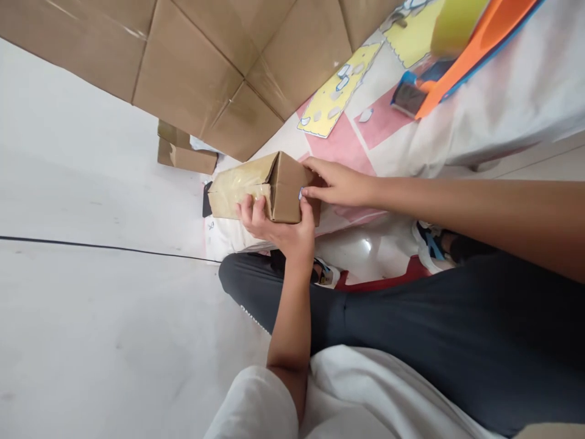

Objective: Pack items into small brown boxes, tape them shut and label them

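A small brown cardboard box (247,180), with clear tape along its top and a raised flap edge, rests between my hands at the table's near edge. My left hand (278,225) is closed round its near side, fingertips on the taped face and thumb at the end face. At that end my right hand (336,182) grips the box, thumb and forefinger spread over its edge; the other fingers are partly hidden. By the right thumb's tip shows a small white sticker (300,193) with a blue outline, against the end face.
Large taped cardboard boxes (192,67) stand behind, and a small open carton (187,152) sits beside the white wall (91,305). Yellow sheets (340,88) and an orange-handled tape dispenser (450,76) lie on the pink-and-white tablecloth (336,149). A black cable (109,246) crosses the wall.
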`<state>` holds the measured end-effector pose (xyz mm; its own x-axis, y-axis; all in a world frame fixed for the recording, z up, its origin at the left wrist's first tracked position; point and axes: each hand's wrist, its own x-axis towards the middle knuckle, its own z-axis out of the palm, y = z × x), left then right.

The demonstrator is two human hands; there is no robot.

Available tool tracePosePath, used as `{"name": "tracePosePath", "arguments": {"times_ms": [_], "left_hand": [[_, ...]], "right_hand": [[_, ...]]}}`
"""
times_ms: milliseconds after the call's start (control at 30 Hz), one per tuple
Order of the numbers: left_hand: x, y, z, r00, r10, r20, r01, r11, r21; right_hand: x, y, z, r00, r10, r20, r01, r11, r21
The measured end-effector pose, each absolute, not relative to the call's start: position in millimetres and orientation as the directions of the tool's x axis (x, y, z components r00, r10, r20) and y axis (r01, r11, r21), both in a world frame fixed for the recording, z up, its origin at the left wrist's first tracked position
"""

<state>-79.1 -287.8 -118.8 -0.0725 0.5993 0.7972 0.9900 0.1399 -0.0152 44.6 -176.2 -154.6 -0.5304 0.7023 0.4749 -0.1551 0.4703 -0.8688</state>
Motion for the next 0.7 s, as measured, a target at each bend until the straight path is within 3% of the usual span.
{"name": "tracePosePath", "arguments": {"times_ms": [200,433,700], "left_hand": [[-83.1,-285.4,-121.9,-0.13,0.625,0.77,0.988,0.146,0.048],[-92.1,-287.9,-122.5,-0.06,0.694,0.717,0.997,0.075,0.011],[-90.8,-283.5,-122.9,-0.111,0.605,0.789,0.99,0.001,0.138]], "right_hand": [[49.9,-167.0,-154.9,-0.556,0.68,0.478,-0.155,0.48,-0.863],[49.9,-167.8,-150.0,-0.562,0.704,0.433,-0.153,0.427,-0.891],[54.9,-162.3,-142.7,-0.626,0.691,0.362,-0.086,0.4,-0.913]]}}
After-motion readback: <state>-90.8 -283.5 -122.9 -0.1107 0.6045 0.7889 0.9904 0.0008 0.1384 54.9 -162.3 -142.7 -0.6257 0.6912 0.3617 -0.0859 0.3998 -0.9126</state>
